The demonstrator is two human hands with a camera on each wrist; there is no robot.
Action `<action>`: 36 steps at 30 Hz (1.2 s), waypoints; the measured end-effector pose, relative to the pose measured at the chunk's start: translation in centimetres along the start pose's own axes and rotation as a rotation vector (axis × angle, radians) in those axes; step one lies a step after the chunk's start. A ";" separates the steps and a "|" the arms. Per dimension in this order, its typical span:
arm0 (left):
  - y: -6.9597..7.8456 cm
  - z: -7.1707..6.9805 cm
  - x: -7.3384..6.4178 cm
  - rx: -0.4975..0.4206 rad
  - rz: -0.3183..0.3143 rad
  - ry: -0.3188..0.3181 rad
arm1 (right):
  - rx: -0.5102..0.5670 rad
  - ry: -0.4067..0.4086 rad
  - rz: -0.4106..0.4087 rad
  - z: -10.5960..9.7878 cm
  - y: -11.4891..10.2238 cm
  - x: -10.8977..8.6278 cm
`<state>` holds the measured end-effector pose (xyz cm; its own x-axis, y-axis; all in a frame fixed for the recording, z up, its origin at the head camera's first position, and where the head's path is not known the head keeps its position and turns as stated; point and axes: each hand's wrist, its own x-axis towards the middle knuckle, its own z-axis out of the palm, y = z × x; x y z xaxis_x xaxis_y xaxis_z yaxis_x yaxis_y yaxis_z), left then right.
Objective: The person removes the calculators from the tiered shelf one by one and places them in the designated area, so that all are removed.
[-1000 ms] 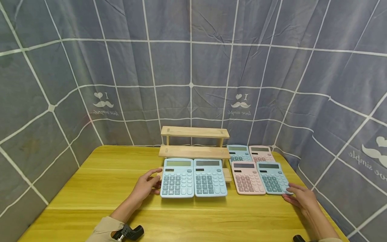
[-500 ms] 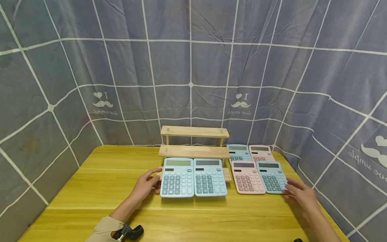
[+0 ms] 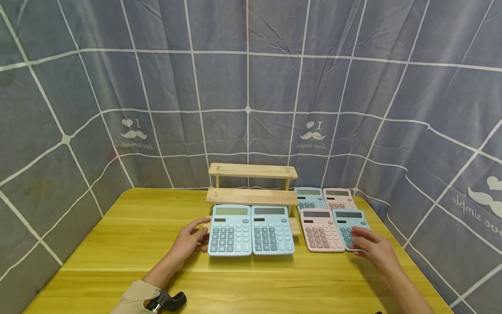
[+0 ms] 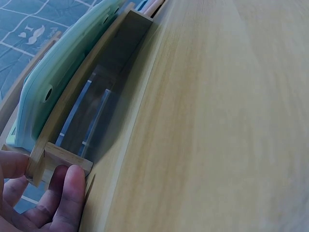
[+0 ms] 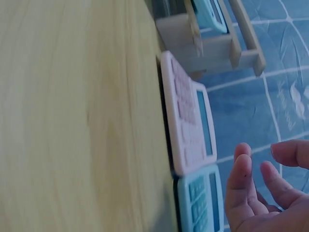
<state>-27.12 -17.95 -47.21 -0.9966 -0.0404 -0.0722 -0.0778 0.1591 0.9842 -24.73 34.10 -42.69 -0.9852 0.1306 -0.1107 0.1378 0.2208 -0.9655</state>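
Observation:
My left hand [image 3: 187,241] holds the left end of the low tier of a wooden tiered stand [image 3: 251,197]. In the left wrist view its thumb and fingers [image 4: 72,193] lie around the tier's end and leg. Two light blue calculators, a left one [image 3: 229,231] and a right one [image 3: 273,230], lean side by side on that tier. On the right, a front pink calculator [image 3: 321,231] lies beside a front blue calculator [image 3: 347,226]. My right hand [image 3: 376,249] hovers over the blue one's right side, fingers apart and holding nothing; it partly hides the keys.
Behind the front pair lie another blue calculator [image 3: 309,198] and another pink one [image 3: 339,199], partly covered. The upper tier [image 3: 252,171] of the stand rises at the back. A grey checked curtain [image 3: 247,87] surrounds the yellow wooden table [image 3: 157,218].
My right hand has left the front blue calculator's right edge, lifting and moving left over its keys. The left hand and the calculators have stayed in place.

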 end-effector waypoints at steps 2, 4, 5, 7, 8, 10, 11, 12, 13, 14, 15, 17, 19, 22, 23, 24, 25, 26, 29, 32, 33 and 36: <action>0.0 0.0 0.0 0.002 0.001 0.000 | 0.003 -0.010 -0.004 0.5 -0.3 -0.1; 0.0 0.0 0.0 0.004 0.001 -0.001 | 0.011 -0.019 -0.012 1.0 -0.7 -0.2; 0.0 -0.1 0.0 0.004 0.000 -0.001 | 0.019 -0.022 -0.019 1.2 -0.8 -0.3; 0.0 -0.1 -0.1 0.003 -0.001 -0.001 | 0.031 -0.036 -0.030 1.7 -1.1 -0.4; 0.0 -0.1 -0.1 0.003 -0.001 -0.002 | 0.037 -0.046 -0.035 1.9 -1.3 -0.5; 0.0 -0.1 -0.1 0.003 0.000 -0.003 | 0.057 -0.057 -0.043 2.3 -1.5 -0.6; 0.1 -0.1 -0.1 0.003 0.000 -0.003 | 0.067 -0.063 -0.046 2.5 -1.6 -0.6; 0.1 -0.1 -0.2 0.003 0.000 -0.003 | 0.074 -0.070 -0.046 2.7 -1.7 -0.7; 0.1 -0.1 -0.2 0.004 0.001 -0.003 | 0.084 -0.079 -0.050 2.9 -1.7 -0.7; 0.1 -0.1 -0.2 0.004 0.001 -0.003 | 0.094 -0.084 -0.047 3.2 -1.8 -0.8; 0.1 0.0 -0.2 0.004 0.001 -0.003 | 0.102 -0.088 -0.043 3.4 -1.8 -0.8; 0.1 0.0 -0.1 0.005 0.001 -0.004 | 0.106 -0.101 -0.032 3.9 -1.8 -0.8; 0.1 0.0 -0.1 0.007 0.000 -0.003 | 0.110 -0.109 -0.017 4.4 -1.9 -0.8; 0.1 0.0 -0.1 0.011 0.002 -0.002 | 0.108 -0.119 -0.006 5.2 -2.0 -0.9; 0.1 0.0 -0.2 0.011 0.002 -0.001 | 0.110 -0.121 -0.004 5.4 -2.1 -0.9; 0.1 0.0 -0.2 0.012 0.003 -0.001 | 0.110 -0.122 -0.006 5.6 -2.1 -0.9; 0.1 0.0 -0.1 0.012 0.003 -0.001 | 0.109 -0.130 -0.012 5.8 -2.1 -0.9; 0.0 0.0 -0.1 0.013 0.004 -0.002 | 0.108 -0.135 -0.020 6.0 -2.2 -0.9; 0.0 0.0 -0.1 0.011 0.004 -0.003 | 0.106 -0.149 -0.031 6.6 -2.3 -0.8; 0.0 0.0 -0.1 0.011 0.003 -0.002 | 0.096 -0.161 -0.036 7.3 -2.5 -0.7; 0.0 0.0 -0.1 0.010 0.003 -0.002 | 0.090 -0.166 -0.038 7.5 -2.6 -0.6; 0.0 0.0 -0.1 0.009 0.001 0.000 | 0.073 -0.177 -0.048 8.1 -2.8 -0.5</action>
<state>-27.01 -17.93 -47.20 -0.9967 -0.0398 -0.0709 -0.0766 0.1682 0.9828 -25.44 25.54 -41.84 -0.9939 -0.0520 -0.0975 0.0887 0.1510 -0.9846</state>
